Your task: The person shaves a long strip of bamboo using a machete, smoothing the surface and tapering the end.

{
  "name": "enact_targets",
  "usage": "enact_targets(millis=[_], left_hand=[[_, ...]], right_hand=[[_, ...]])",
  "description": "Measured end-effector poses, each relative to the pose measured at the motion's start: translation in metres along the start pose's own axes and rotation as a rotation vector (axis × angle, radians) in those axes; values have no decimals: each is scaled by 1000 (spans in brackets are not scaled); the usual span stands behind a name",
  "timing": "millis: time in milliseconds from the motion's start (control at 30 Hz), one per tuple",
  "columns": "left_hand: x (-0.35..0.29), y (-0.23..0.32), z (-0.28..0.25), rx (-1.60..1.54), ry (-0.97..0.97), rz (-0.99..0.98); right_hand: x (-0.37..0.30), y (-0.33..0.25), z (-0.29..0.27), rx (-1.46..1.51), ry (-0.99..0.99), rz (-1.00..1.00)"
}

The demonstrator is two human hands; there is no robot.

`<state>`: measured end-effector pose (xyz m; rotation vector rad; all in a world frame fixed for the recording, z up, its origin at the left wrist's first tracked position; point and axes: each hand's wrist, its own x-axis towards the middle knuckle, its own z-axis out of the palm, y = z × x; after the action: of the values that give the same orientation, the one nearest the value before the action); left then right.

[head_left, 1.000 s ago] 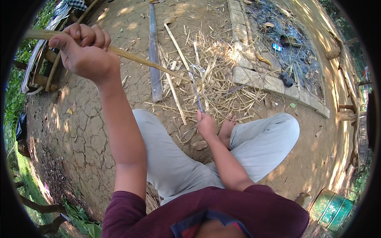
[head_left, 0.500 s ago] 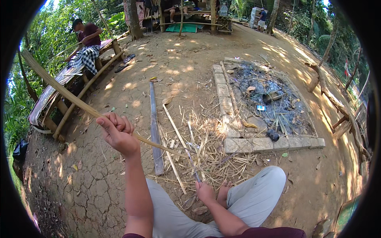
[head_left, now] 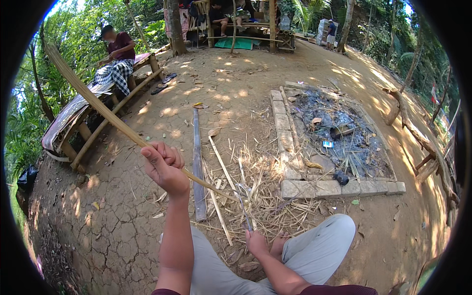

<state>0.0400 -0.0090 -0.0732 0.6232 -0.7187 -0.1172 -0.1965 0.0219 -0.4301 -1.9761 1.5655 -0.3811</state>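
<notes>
Right hand (head_left: 256,242): at six o'clock, low by the knees, closed around the handle of a knife (head_left: 244,210), blade pointing up.
Left hand (head_left: 163,167): at nine o'clock of the knife, raised, fist gripping a long bamboo strip (head_left: 105,115).
Bamboo strip: slants from the knife blade to ten o'clock, past the fist.
Ground litter: bamboo shavings (head_left: 255,189) and a split pole (head_left: 197,167) at twelve o'clock.
Fire pit (head_left: 334,132): two o'clock, stone-edged, ash inside.
Bench (head_left: 93,110): ten o'clock, a person (head_left: 115,54) seated.
</notes>
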Motion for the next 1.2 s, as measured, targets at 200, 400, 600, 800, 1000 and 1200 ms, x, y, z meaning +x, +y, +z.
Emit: enact_targets(millis=[200,400,600,800,1000,1200], left_hand=[[-2,-4,3,15,2,4],[-7,-4,12,5,3,-2],[-11,-2,7,39,-20,-8],[-8,-2,10,43,12,-3],[-9,-4,16,36,18,-10],[-7,-4,2,39,16,-13]], right_hand=[[-30,-68,-24,296,59,-161],[-8,4,6,6,-15,137],[-10,-11,6,107,-58,102],[-22,-77,-41,274,-2,-8],[14,48,34,16,-129,247],[-7,-31,-2,144,-63,116]])
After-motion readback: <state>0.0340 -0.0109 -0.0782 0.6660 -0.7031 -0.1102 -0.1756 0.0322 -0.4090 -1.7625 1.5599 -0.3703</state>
